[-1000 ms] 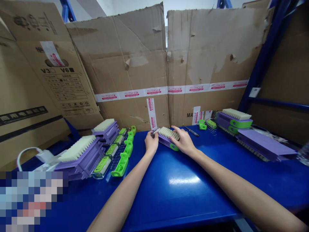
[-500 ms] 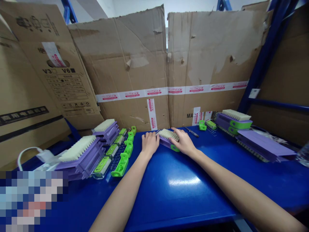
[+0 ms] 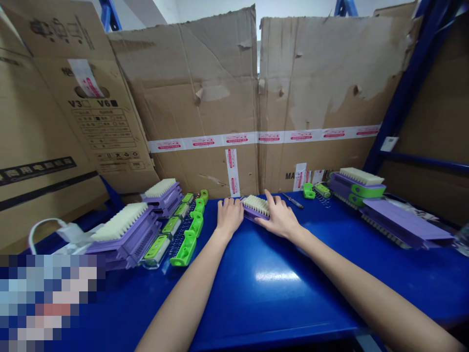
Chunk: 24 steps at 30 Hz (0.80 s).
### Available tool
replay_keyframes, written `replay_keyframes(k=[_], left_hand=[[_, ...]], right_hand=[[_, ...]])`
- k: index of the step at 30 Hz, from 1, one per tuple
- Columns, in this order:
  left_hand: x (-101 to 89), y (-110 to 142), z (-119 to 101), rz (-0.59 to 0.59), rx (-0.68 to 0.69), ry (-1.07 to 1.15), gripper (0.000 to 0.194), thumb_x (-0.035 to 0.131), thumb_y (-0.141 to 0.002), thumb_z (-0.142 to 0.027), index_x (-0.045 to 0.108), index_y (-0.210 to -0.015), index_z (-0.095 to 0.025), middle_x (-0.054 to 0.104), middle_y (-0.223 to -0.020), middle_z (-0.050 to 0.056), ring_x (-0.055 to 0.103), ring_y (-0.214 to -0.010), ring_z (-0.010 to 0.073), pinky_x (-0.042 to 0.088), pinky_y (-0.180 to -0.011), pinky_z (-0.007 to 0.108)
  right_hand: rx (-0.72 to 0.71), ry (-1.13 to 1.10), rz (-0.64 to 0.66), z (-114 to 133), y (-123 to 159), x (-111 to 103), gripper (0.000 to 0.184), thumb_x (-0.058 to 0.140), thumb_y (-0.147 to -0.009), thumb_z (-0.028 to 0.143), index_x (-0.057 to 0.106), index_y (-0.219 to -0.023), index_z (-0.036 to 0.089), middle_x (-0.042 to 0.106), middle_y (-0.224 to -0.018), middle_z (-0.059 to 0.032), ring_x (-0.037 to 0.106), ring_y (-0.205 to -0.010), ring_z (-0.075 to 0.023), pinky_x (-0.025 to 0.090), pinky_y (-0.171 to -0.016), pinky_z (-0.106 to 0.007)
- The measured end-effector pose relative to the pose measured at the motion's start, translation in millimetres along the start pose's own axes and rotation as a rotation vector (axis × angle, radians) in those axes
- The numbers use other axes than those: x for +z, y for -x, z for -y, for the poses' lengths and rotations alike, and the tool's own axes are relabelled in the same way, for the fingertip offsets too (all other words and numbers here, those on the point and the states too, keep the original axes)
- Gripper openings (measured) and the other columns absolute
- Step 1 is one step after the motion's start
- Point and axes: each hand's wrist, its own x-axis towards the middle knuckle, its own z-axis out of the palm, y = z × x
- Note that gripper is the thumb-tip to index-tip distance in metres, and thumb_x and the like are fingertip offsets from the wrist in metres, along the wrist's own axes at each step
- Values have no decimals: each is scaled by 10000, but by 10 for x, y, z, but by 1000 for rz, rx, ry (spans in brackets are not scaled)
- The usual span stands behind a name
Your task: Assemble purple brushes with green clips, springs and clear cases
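Observation:
A purple brush with cream bristles facing up (image 3: 256, 205) lies on the blue table between my hands. My right hand (image 3: 281, 217) is closed round its right end, thumb along the near side and fingers at the far side; that end is hidden under the hand. At the brush's left end, my left hand (image 3: 230, 216) has its fingers curled against it, fingertips partly hidden. Just beyond my right hand lies a slim screwdriver-like tool (image 3: 292, 200).
Purple brush bodies (image 3: 124, 230) are stacked at the left, beside clear-and-green blocks (image 3: 171, 226), springs and green end caps (image 3: 185, 249). Purple-and-green brushes (image 3: 361, 188) stand at the right, near another green cap (image 3: 308, 190). Cardboard panels (image 3: 198, 112) wall the back.
My right hand has shifted its grip: the thumb now lies along the brush's near side, and the green end that showed before is covered. The left hand stays at the left end.

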Motion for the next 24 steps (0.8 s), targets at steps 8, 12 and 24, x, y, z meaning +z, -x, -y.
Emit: replay_keyframes(k=[8, 12, 24], left_hand=[[-13, -1, -11, 41, -26, 2, 340, 307, -931, -253, 619, -949, -117, 649, -921, 140, 547, -919, 270, 348, -789, 406], [-21, 5, -18, 62, -28, -10, 349, 288, -937, -250, 614, -965, -127, 641, -936, 132, 537, -934, 271, 344, -799, 411], [-42, 13, -93, 5, 204, 52, 397, 383, -889, -211, 438, -1273, -123, 589, -1136, 128, 509, -1031, 261, 372, -861, 396]], right_hand=[[52, -55, 130, -28, -15, -57, 945, 594, -726, 488, 132, -1470, 131, 535, -1186, -209, 578, -1024, -346, 442, -777, -384], [67, -58, 135, -14, -13, -62, 926, 583, -732, 504, 146, -1465, 144, 522, -1216, -192, 564, -1054, -327, 432, -793, -363], [157, -16, 30, 26, -8, 39, 875, 560, -763, 508, 174, -1446, 120, 499, -1199, -202, 557, -1034, -337, 432, -774, -383]])
